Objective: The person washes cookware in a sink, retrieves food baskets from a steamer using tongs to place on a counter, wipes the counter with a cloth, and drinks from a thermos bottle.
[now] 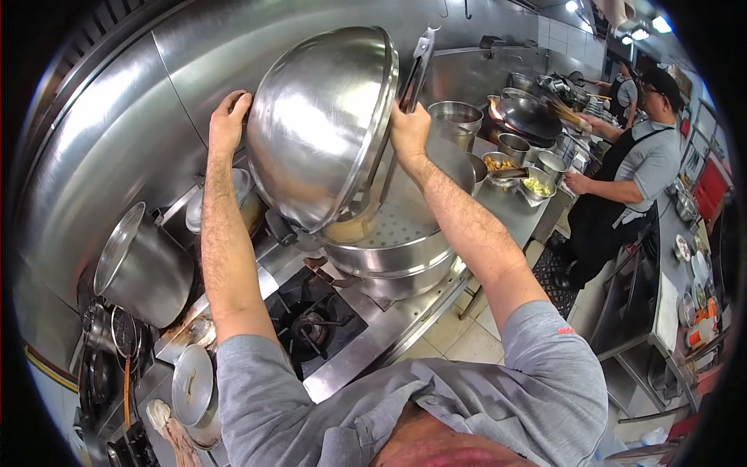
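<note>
A large domed steel lid [315,124] is raised and tilted over a wide steamer pot [389,261]. On its left side my left hand [229,121] is closed at the lid's edge, the fingers partly behind it. Metal tongs [421,66] stand upright in my right hand [410,132], which is closed round them beside the lid's rim. Under the lid, on the perforated steamer tray [401,226], sits a round light-brown container [350,227], partly hidden by the lid.
A gas burner [313,327] lies in front of the steamer, a tall stockpot [148,268] to the left. Bowls of food [537,185] and a steel pot [457,123] stand at the right. A co-worker [622,171] stands by a wok [529,117] with flame beside it.
</note>
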Demonstrator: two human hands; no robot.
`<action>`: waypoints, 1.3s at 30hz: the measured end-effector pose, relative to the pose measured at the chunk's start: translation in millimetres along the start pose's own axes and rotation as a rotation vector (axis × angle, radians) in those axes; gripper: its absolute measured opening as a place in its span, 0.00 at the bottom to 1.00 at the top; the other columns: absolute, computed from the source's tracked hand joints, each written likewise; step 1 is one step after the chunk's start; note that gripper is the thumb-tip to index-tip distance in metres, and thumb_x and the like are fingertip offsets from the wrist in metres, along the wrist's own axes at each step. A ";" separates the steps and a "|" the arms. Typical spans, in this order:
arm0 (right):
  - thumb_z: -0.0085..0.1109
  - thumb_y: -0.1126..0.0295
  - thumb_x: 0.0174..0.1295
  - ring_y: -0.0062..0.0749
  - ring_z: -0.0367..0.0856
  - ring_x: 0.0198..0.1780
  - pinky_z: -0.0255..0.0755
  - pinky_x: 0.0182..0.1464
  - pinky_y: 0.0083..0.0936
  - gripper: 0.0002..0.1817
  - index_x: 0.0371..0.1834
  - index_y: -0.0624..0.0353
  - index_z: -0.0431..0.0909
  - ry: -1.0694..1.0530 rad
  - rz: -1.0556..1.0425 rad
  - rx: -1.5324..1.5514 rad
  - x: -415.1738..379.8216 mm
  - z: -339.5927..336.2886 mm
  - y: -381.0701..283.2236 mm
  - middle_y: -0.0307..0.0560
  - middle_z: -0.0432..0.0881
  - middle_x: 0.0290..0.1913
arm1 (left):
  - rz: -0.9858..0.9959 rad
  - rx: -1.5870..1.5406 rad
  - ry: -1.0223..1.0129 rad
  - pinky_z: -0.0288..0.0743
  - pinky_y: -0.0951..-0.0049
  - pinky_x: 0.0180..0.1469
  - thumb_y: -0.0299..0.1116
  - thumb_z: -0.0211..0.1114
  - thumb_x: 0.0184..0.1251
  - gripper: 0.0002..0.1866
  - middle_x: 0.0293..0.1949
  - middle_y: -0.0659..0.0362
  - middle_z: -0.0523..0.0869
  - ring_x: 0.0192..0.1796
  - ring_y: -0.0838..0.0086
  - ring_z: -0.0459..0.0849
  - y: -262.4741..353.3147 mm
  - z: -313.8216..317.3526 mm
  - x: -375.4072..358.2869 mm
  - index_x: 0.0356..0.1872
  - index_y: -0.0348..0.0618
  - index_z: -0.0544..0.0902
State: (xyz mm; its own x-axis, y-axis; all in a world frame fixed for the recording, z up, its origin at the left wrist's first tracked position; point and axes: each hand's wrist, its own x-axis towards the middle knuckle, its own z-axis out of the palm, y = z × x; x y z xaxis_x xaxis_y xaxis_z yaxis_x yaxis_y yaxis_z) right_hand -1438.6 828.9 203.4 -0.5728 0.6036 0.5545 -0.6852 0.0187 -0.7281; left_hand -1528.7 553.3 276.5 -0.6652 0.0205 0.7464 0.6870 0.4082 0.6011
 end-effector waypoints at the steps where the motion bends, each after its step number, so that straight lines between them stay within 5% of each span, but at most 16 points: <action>1: 0.63 0.63 0.55 0.21 0.71 0.13 0.65 0.16 0.20 0.15 0.22 0.61 0.71 -0.005 -0.028 0.073 5.5 -3.5 -5.2 0.39 0.73 0.16 | 0.009 0.020 -0.012 0.72 0.78 0.42 0.43 0.61 0.61 0.21 0.39 0.58 0.83 0.38 0.78 0.79 2.1 0.7 -1.4 0.49 0.37 0.78; 8: 0.63 0.53 0.55 0.21 0.74 0.17 0.68 0.20 0.21 0.20 0.26 0.62 0.76 -0.008 -0.064 -0.010 46.6 -55.2 -67.3 0.39 0.74 0.17 | 0.029 0.087 -0.026 0.71 0.79 0.40 0.43 0.61 0.61 0.22 0.39 0.58 0.83 0.35 0.78 0.78 10.4 3.3 -6.3 0.50 0.36 0.78; 11: 0.61 0.50 0.55 0.26 0.77 0.21 0.71 0.26 0.25 0.23 0.29 0.63 0.77 0.021 -0.098 -0.288 43.8 -71.9 -65.7 0.42 0.76 0.19 | 0.020 0.062 -0.044 0.71 0.78 0.45 0.44 0.61 0.61 0.23 0.42 0.56 0.83 0.42 0.77 0.79 15.2 6.2 -8.5 0.51 0.37 0.77; 14: 0.59 0.45 0.54 0.42 0.79 0.30 0.71 0.37 0.35 0.27 0.31 0.63 0.77 0.067 -0.197 -0.446 44.8 -79.9 -44.2 0.49 0.80 0.23 | 0.017 0.115 -0.057 0.71 0.77 0.48 0.44 0.61 0.61 0.24 0.44 0.55 0.83 0.45 0.75 0.80 22.8 8.2 -11.2 0.52 0.37 0.77; 25: 0.61 0.53 0.53 0.41 0.82 0.31 0.72 0.38 0.32 0.20 0.32 0.62 0.78 0.082 -0.153 -0.444 42.1 -95.5 -8.6 0.51 0.82 0.26 | 0.033 0.103 -0.061 0.70 0.74 0.52 0.48 0.62 0.58 0.25 0.45 0.53 0.83 0.47 0.72 0.80 14.5 12.8 -6.1 0.51 0.40 0.78; 29: 0.61 0.60 0.48 0.34 0.80 0.26 0.72 0.35 0.32 0.16 0.24 0.65 0.77 0.226 -0.257 -0.464 60.0 -105.1 -11.2 0.48 0.80 0.20 | 0.029 0.123 -0.044 0.69 0.74 0.53 0.49 0.62 0.58 0.26 0.45 0.53 0.83 0.48 0.71 0.80 19.0 15.6 -10.0 0.52 0.42 0.78; 31: 0.60 0.64 0.49 0.26 0.74 0.15 0.68 0.21 0.26 0.14 0.18 0.63 0.72 0.206 -0.263 -0.328 63.1 -103.1 -39.7 0.42 0.75 0.14 | 0.023 0.124 -0.064 0.69 0.74 0.54 0.50 0.62 0.57 0.26 0.45 0.53 0.83 0.48 0.71 0.80 17.6 17.8 -6.7 0.51 0.42 0.78; 39: 0.57 0.71 0.56 0.25 0.64 0.07 0.57 0.08 0.23 0.09 0.23 0.60 0.68 0.224 -0.572 -0.120 64.0 -110.4 -181.5 0.39 0.66 0.10 | 0.083 0.157 -0.148 0.68 0.71 0.56 0.52 0.61 0.56 0.27 0.49 0.53 0.81 0.52 0.67 0.79 31.4 47.1 -5.9 0.52 0.44 0.77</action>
State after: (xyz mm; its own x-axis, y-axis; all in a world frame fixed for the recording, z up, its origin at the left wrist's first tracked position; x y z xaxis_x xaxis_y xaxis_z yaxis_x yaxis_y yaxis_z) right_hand -1301.2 952.2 326.6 -0.0127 0.6237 0.7816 -0.7926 0.4703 -0.3882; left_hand -1517.0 608.9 277.5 -0.6516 0.1890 0.7346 0.6952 0.5362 0.4787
